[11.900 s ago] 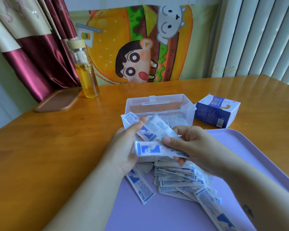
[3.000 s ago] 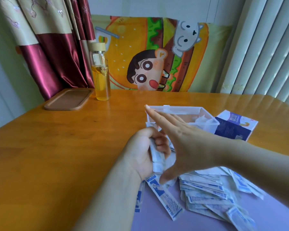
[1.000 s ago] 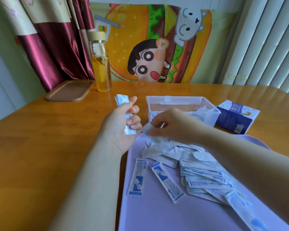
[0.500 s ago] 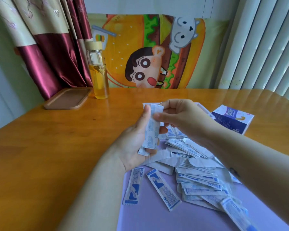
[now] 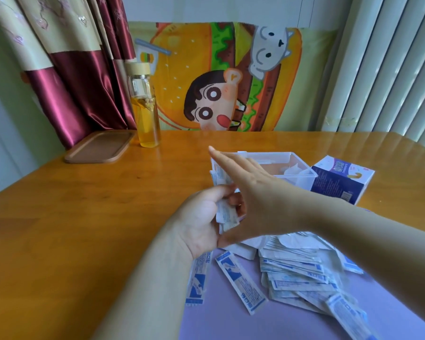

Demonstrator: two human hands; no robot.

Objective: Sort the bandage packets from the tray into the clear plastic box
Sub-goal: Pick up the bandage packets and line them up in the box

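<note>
My left hand (image 5: 201,217) grips a small stack of white-and-blue bandage packets (image 5: 225,215) just in front of the clear plastic box (image 5: 297,171). My right hand (image 5: 253,192) has straight fingers and lies flat against the side of that stack, its fingertips pointing away over the box's near left corner. A loose heap of bandage packets (image 5: 297,268) lies on the lilac tray (image 5: 268,325), with two single packets (image 5: 241,282) at the tray's left edge. A few white packets show inside the box.
A blue-and-white bandage carton (image 5: 341,181) lies right of the box. At the table's back left stand a glass bottle of yellow liquid (image 5: 145,111) and a brown wooden tray (image 5: 100,147). Bare orange tabletop (image 5: 84,204) stretches to the left.
My right hand no longer pinches a packet at the top of the stack; it now lies flat with straight fingers against the stack, which sits lower in my left hand.
</note>
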